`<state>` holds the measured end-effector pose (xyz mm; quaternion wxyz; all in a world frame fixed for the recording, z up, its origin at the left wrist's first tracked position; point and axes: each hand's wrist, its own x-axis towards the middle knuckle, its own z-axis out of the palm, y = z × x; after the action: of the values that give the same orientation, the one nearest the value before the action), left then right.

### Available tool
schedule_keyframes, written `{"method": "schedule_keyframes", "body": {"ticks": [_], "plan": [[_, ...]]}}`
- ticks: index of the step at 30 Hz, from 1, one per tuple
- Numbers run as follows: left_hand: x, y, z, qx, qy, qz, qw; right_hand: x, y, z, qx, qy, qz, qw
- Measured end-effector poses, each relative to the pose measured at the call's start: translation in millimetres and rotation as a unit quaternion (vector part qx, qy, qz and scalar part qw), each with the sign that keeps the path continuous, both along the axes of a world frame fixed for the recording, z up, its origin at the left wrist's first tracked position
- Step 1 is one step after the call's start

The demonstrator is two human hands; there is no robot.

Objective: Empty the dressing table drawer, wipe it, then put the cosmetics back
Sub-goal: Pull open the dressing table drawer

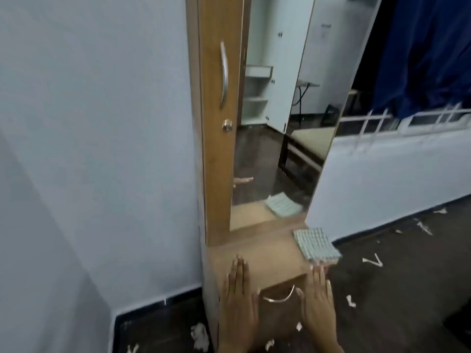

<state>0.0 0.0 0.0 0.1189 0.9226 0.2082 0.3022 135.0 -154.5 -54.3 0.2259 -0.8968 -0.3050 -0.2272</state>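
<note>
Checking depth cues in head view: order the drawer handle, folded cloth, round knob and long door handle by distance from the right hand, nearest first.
From the right hand:
1. drawer handle, just to its left
2. folded cloth, on the tabletop's right edge above
3. round knob, on the cabinet door
4. long door handle, higher up the door

Dim, even indoor light; soft overall blur, wide-angle bending toward the edges.

The dresser top in front of me is bare wood, with a checked cloth folded at its right edge, one corner hanging over the front right corner. My left hand lies flat across its front edge. White scraps litter the dark floor on both sides.
</note>
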Motion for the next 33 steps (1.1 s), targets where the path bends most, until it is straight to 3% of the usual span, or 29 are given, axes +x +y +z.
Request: {"method": "schedule_keyframes", "body": {"ticks": [4, 9, 14, 24, 33], "plan": [[6, 6, -60, -0.015, 0.042, 0.002, 0.999, -16, 0, -79, -0.065, 0.047, -0.001, 0.997], [9, -1, -89, 0.039, 0.085, -0.002, 0.996, -19, 15, -112, -0.099, 0.072, 0.038, 0.992], [6, -6, -71, 0.053, 0.16, 0.035, 0.985, -17, 16, -111, -0.145, 0.109, 0.031, 0.983], [-3, -4, -57, 0.038, 0.239, -0.015, 0.97, -12, 16, -90, -0.201, 0.099, 0.068, 0.972], [-1, 5, -51, 0.004, 0.275, -0.047, 0.96, -12, 11, -73, -0.162, 0.138, 0.088, 0.973]]}}
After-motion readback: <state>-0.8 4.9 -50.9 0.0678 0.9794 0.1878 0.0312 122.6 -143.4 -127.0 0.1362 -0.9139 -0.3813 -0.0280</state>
